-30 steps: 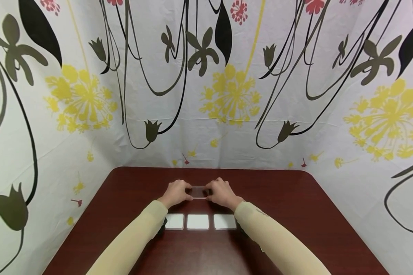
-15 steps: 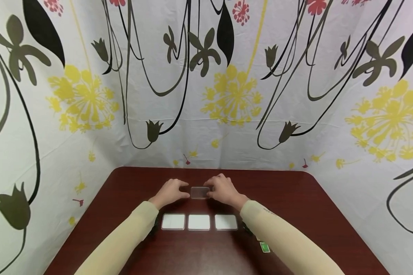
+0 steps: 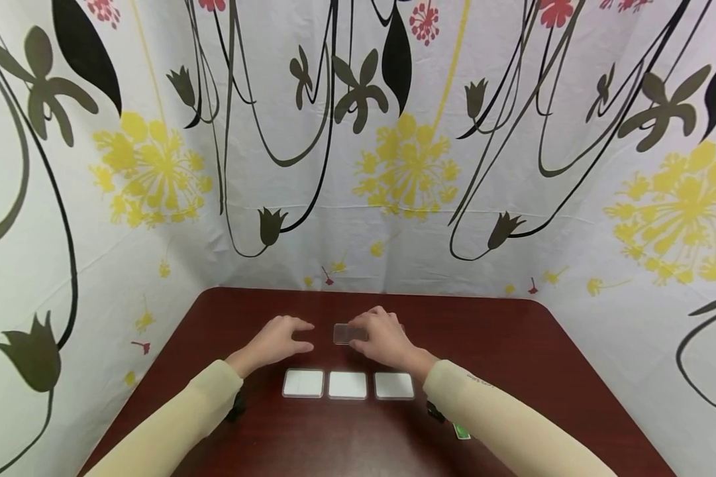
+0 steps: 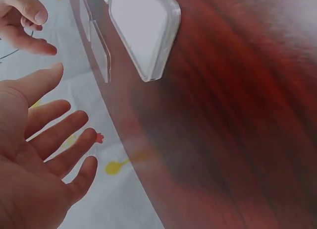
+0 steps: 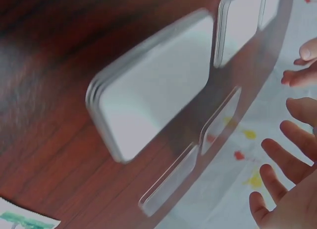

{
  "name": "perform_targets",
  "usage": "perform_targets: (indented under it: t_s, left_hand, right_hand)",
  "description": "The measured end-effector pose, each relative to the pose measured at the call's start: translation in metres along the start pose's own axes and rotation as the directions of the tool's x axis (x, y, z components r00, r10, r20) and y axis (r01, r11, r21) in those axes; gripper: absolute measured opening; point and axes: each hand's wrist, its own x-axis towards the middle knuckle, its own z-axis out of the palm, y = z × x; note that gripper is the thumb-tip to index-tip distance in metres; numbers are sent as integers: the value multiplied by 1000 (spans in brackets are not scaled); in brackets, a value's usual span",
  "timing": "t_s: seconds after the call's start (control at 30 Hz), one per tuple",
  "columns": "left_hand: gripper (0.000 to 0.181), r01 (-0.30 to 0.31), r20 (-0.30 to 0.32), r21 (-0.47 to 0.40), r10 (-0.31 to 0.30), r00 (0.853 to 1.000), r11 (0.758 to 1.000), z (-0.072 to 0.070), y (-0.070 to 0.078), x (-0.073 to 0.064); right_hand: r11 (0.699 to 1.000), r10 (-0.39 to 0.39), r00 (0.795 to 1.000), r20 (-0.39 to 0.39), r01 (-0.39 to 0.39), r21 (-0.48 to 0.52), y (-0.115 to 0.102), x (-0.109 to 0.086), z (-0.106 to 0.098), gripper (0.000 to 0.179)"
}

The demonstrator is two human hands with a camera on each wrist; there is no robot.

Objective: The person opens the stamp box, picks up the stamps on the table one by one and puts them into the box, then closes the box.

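Observation:
My left hand (image 3: 277, 341) hovers over the back of the table, fingers spread and holding nothing. A flat clear plastic lid (image 3: 341, 334) lies on the table between the hands. My right hand (image 3: 384, 339) is just over its right part in the head view. In the right wrist view, this hand's fingers (image 5: 287, 159) are apart with nothing gripped. That view also shows the clear lid (image 5: 221, 122) and a second clear lid (image 5: 171, 179) lying end to end. Nearer me, three clear-edged cases with white faces stand in a row: left (image 3: 303, 383), middle (image 3: 348, 385), right (image 3: 395, 385).
A small green-and-white card (image 3: 461, 432) lies by the right sleeve (image 3: 501, 417), partly hidden. The dark red wooden table (image 3: 310, 444) ends at a white flower-printed cloth (image 3: 310, 185) behind and at both sides. Black straps show under both wrists.
My left hand has let go of the clear lid and drawn back to the left. The right hand has loosened its fingers and stayed near it. More of the card has come into view.

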Motion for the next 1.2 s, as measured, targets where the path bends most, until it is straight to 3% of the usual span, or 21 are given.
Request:
perform_targets:
  t_s: [0.17,0.43,0.73,0.93,1.2]
  left_hand:
    - [43,-19,9,5,19,1000,1000,0,-5,-15]
    - [42,-91,80,50,87,993,995,4,-15,-34]
    - [60,-121,121,121,106,987,985,9,-19,-53]
    - [73,-89,129,157,69,989,984,15,-21,-58]
    - [61,-112,126,166,91,988,980,19,-21,-56]
  right_hand:
    - [998,-57,998,20,58,-14,-20,-3,2,32]
    - [992,-121,990,66,122,-13,-46,-6,18,31]
    - [981,-188,980,63,190,-27,-63,-11,41,27]
    - [980,-186,980,67,190,-64,-66,-15,55,32]
    - [981,-165,981,99,174,-89,-67,-18,63,35]
